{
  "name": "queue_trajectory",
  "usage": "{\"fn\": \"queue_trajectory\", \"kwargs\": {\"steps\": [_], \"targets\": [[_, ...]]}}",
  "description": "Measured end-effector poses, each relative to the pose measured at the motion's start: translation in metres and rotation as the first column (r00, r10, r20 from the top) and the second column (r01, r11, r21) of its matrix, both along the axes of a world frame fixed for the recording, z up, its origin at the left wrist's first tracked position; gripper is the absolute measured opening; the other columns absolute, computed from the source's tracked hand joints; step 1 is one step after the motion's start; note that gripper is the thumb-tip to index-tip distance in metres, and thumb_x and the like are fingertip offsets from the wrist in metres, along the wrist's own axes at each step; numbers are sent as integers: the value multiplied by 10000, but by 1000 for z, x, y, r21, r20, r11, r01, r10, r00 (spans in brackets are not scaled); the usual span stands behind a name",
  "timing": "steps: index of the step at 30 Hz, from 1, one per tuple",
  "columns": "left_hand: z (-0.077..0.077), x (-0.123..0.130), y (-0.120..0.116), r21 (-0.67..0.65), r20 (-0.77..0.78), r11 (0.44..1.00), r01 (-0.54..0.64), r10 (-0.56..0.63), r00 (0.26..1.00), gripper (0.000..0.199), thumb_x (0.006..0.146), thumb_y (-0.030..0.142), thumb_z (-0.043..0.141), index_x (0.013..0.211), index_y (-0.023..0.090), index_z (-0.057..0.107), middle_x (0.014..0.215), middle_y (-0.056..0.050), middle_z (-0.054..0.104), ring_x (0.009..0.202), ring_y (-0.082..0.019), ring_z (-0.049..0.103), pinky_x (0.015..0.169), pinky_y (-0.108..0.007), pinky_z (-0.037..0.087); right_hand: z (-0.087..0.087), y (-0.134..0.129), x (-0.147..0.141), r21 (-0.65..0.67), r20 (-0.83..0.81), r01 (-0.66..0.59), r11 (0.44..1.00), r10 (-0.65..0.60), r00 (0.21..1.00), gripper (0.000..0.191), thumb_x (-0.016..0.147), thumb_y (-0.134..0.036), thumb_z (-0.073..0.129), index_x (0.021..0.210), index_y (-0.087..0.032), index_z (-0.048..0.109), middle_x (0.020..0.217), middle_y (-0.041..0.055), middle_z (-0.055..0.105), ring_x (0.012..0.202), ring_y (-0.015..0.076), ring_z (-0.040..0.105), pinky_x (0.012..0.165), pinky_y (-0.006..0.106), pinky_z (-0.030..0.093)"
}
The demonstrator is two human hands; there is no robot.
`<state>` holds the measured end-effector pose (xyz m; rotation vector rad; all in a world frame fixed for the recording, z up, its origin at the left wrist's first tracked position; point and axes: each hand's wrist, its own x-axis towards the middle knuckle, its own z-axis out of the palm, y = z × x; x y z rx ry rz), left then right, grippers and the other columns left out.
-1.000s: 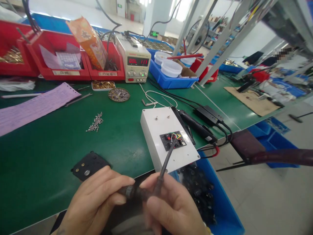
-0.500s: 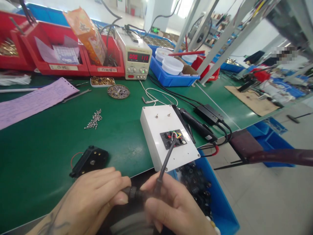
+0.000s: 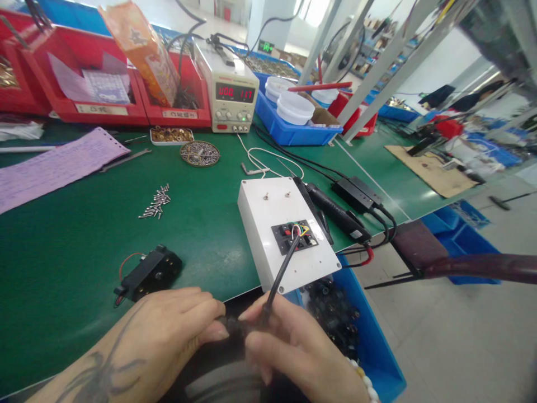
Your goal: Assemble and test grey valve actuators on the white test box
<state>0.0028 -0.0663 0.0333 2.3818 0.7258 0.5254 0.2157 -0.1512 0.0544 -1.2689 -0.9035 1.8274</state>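
Near the bottom centre, my left hand point(image 3: 180, 330) is closed round a dark connector point(image 3: 232, 324), most of which its fingers hide. My right hand point(image 3: 293, 341) pinches the end of a black cable point(image 3: 282, 272) right beside it, so the two hands almost meet. This cable runs up to a black terminal panel point(image 3: 295, 237) with coloured wires on a white box point(image 3: 268, 215). The box lies at the table's edge. A black device point(image 3: 153, 272) with a red wire rests on the green table just beyond my left hand.
Loose screws point(image 3: 157, 202), a round dish of screws point(image 3: 200, 153) and a lilac sheet point(image 3: 62, 165) lie on the table point(image 3: 210, 224). A power supply point(image 3: 232, 92) stands behind, beside red bins point(image 3: 104, 112). Right of the box is a black electric screwdriver point(image 3: 338, 212); below, a blue bin point(image 3: 377, 341).
My left hand has moved slightly right, closer to my right hand, and covers more of the connector. The whole view has shifted a little.
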Motion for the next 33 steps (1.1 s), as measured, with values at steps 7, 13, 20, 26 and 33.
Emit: {"fn": "queue_trajectory", "kwargs": {"steps": [7, 13, 20, 26, 33], "targets": [[-7, -1, -6, -79, -53, 997, 20, -25, 998, 552, 1092, 501, 246, 765, 237, 604, 640, 49, 646, 548, -116, 623, 542, -252, 395, -6, -2, -1, -23, -85, 33, 999, -35, 996, 442, 895, -520, 782, 1041, -158, 575, 774, 9, 670, 544, 74, 599, 551, 171, 456], [-2, 13, -2, 202, -33, 975, 89, -84, 996, 593, 1113, 404, 215, 658, 211, 545, 529, 51, 589, 415, -93, 547, 439, -227, 366, -23, -5, 0, 21, -28, 0, 1000, 0, 1000, 341, 951, -447, 717, 1078, -167, 569, 813, 16, 693, 506, 80, 621, 533, 173, 449], [-9, 4, -10, 368, 96, 907, -205, 182, 979, 355, 1077, 385, 410, 977, 196, 693, 912, -62, 718, 834, -211, 678, 737, -315, 541, 9, 6, 23, -105, 533, -355, 929, 354, 769, 112, 937, -282, 656, 884, -184, 649, 667, -8, 660, 597, 151, 632, 609, 230, 456], [-22, -34, -4, 249, -75, 586, -771, 806, 588, 692, 1028, 575, 352, 1361, 7, 563, 1288, -285, 601, 1219, -475, 571, 1009, -663, 478, 69, 47, 56, 452, 679, -216, 865, -177, 713, 162, 995, -369, 648, 958, -224, 709, 773, -2, 722, 698, 147, 674, 645, 227, 498], [-31, -3, -8, 329, -212, 686, -649, 724, 657, 778, 1009, 652, 316, 1448, 36, 495, 938, -167, 679, 797, -372, 685, 691, -493, 564, 35, 158, 68, 722, 593, -83, 687, -552, 586, 191, 932, -330, 636, 922, -146, 687, 872, 58, 717, 803, 182, 659, 772, 317, 508]]}}
